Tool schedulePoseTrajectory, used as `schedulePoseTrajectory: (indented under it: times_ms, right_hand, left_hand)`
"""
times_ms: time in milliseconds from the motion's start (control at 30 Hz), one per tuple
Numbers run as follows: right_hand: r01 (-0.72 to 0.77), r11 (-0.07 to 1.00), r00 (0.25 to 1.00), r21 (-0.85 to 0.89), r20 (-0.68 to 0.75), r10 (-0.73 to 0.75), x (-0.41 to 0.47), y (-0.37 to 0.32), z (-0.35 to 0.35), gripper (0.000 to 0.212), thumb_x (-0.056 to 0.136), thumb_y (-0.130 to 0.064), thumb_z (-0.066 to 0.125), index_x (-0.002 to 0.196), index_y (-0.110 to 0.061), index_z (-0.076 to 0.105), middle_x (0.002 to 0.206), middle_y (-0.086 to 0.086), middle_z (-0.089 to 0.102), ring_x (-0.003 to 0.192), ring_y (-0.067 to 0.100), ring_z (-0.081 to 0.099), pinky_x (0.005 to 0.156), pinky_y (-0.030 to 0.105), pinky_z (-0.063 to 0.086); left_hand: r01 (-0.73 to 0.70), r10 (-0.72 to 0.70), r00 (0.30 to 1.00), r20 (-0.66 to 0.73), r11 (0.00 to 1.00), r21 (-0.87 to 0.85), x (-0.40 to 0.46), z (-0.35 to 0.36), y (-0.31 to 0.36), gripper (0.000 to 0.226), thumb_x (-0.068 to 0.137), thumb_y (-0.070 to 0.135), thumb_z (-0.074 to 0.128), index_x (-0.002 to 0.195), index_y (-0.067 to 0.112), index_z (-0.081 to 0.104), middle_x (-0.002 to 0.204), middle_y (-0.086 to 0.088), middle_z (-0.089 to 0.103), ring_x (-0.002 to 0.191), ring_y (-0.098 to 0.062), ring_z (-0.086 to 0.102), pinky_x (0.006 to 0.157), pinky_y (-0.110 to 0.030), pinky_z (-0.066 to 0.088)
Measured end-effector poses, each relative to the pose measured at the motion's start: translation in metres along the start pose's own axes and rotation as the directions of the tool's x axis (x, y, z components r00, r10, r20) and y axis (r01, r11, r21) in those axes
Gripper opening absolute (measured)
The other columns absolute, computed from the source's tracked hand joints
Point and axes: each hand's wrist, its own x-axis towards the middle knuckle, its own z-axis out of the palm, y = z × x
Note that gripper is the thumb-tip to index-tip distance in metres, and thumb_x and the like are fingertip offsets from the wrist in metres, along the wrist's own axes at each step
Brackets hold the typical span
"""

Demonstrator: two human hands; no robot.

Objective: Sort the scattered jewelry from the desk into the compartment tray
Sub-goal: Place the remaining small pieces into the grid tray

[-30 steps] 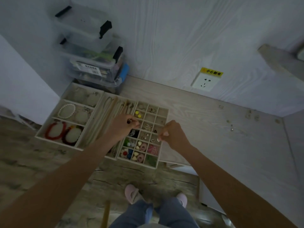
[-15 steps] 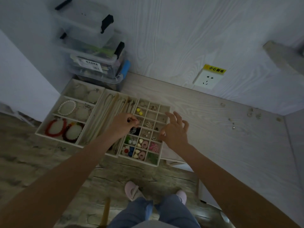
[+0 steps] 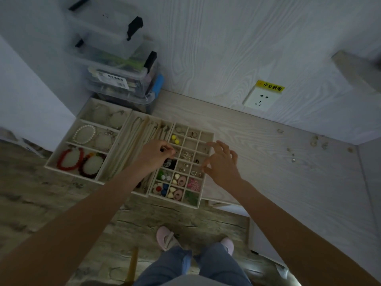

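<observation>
A beige compartment tray [image 3: 206,134] lies at the desk's near-left edge, its long axis running near to far. The left hand [image 3: 156,153] pinches something small and dark over it. The right hand [image 3: 221,164], pinched a second ago, now hovers spread over its right side.

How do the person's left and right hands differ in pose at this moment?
The left hand is curled, fingertips pinching a small dark item; the right hand has fingers spread and holds nothing visible. The left sits over the grid tray's left edge, the right over its right edge. Both hover above that tray.
</observation>
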Motion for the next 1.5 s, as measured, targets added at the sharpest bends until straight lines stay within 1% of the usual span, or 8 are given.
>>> schedulePoseTrajectory:
  times_ms: [100,267,533,767,933,1267,1400,1500]
  right_hand:
    - [0.024,0.999,1.000,-0.035,0.012,-0.024,0.001,-0.002,0.005,0.013,0.086,-0.028,0.063,0.093,-0.024,0.073,0.153,-0.007,0.021,0.144,0.018,0.004,0.113,0.044,0.007]
    - [0.023,0.996,1.000,-0.085,0.018,-0.022,0.003,-0.005,0.009,0.015,0.087,-0.027,0.062,0.096,-0.022,0.072,0.154,-0.005,0.019,0.144,0.019,0.004,0.112,0.045,0.010]
    - [0.030,0.995,0.999,-0.096,0.017,-0.028,0.004,-0.004,0.011,0.015,0.086,-0.030,0.064,0.097,-0.023,0.071,0.152,-0.005,0.021,0.143,0.021,0.004,0.112,0.046,0.010]
    - [0.031,0.985,0.999,-0.168,-0.015,-0.034,0.006,-0.008,0.014,0.014,0.083,-0.029,0.065,0.092,-0.018,0.070,0.150,-0.001,0.025,0.142,0.022,0.008,0.111,0.047,0.012]
    - [0.014,0.988,0.998,-0.153,-0.060,-0.023,0.002,-0.009,0.016,0.013,0.084,-0.027,0.064,0.091,-0.018,0.070,0.145,0.000,0.030,0.138,0.022,0.015,0.109,0.043,0.014]
    - [0.019,0.997,1.000,-0.080,-0.012,-0.020,0.003,-0.004,0.004,0.012,0.085,-0.021,0.062,0.091,-0.017,0.072,0.143,-0.001,0.034,0.134,0.023,0.019,0.105,0.043,0.021]
    - [0.017,0.992,1.000,-0.127,0.000,-0.017,0.005,-0.008,0.006,0.013,0.083,-0.021,0.064,0.094,-0.017,0.071,0.142,0.001,0.035,0.133,0.023,0.022,0.103,0.041,0.022]
    - [0.021,0.985,1.000,-0.169,-0.014,-0.024,0.007,-0.011,0.008,0.015,0.084,-0.018,0.062,0.098,-0.014,0.069,0.141,0.003,0.036,0.131,0.024,0.024,0.102,0.040,0.024]
  left_hand:
    - [-0.006,0.006,1.000,0.008,0.999,-0.045,-0.002,0.000,0.001,0.014,0.091,0.023,0.058,0.093,0.015,0.070,0.088,0.008,0.069,0.087,-0.004,0.059,0.081,-0.020,0.041]
    - [-0.005,0.007,1.000,0.009,0.989,-0.146,-0.006,0.001,0.002,0.014,0.091,0.020,0.058,0.094,0.013,0.070,0.083,0.010,0.069,0.082,0.006,0.058,0.070,-0.008,0.036]
    - [0.018,-0.017,1.000,0.010,0.983,-0.181,-0.007,0.003,0.003,0.013,0.090,0.023,0.060,0.090,0.018,0.072,0.086,0.010,0.071,0.090,-0.002,0.061,0.081,-0.020,0.042]
    - [0.023,-0.019,1.000,0.024,0.985,-0.171,-0.008,0.004,0.007,0.015,0.091,0.021,0.058,0.092,0.013,0.071,0.088,0.006,0.070,0.091,-0.006,0.061,0.086,-0.023,0.042]
    - [0.037,-0.041,0.999,-0.025,0.988,-0.147,-0.008,0.003,0.002,0.014,0.092,0.020,0.057,0.092,0.014,0.069,0.081,0.014,0.066,0.078,0.007,0.054,0.064,-0.008,0.034]
    - [0.077,-0.084,0.996,-0.027,0.978,-0.195,-0.010,0.000,-0.001,0.015,0.092,0.020,0.057,0.093,0.013,0.070,0.080,0.010,0.072,0.087,-0.021,0.068,0.074,-0.032,0.051]
    - [0.091,-0.094,0.996,-0.004,0.970,-0.226,-0.012,-0.001,0.001,0.013,0.091,0.018,0.057,0.088,0.014,0.070,0.074,0.011,0.073,0.082,-0.034,0.065,0.068,-0.034,0.047]
    - [0.111,-0.114,0.993,0.009,0.948,-0.298,-0.016,-0.001,0.005,0.014,0.092,0.014,0.055,0.088,0.012,0.069,0.075,0.010,0.073,0.070,-0.021,0.058,0.060,-0.024,0.044]
